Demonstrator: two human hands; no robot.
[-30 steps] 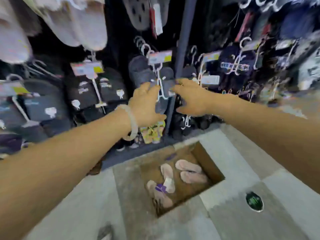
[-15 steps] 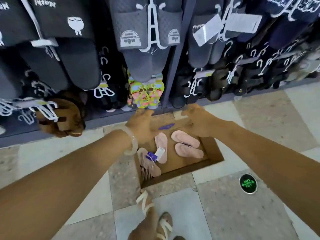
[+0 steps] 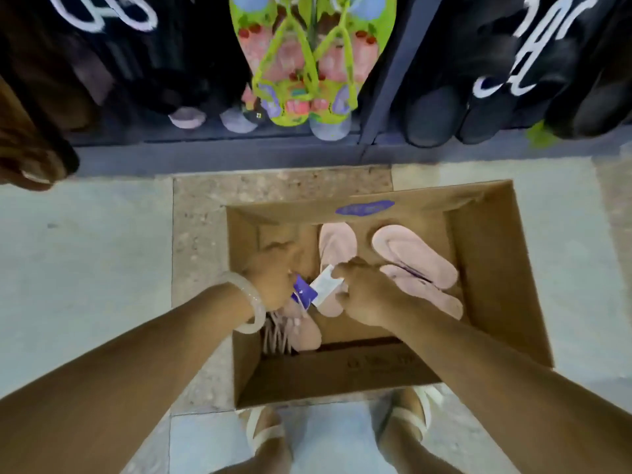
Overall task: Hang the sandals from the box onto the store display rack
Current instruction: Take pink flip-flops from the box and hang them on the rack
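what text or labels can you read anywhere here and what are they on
Nothing reads clearly.
Purple sticker on the cardboard box far wall: print blurred.
Dark print on the box's near inner wall: too faint to read.
Purple tag and white tag on the pink sandals, by the left hand and right hand: no legible print.
White lettering on hanging black slippers: cropped, unreadable.

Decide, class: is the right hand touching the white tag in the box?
Touching. The head view shows the right hand with its fingertips on the white tag.
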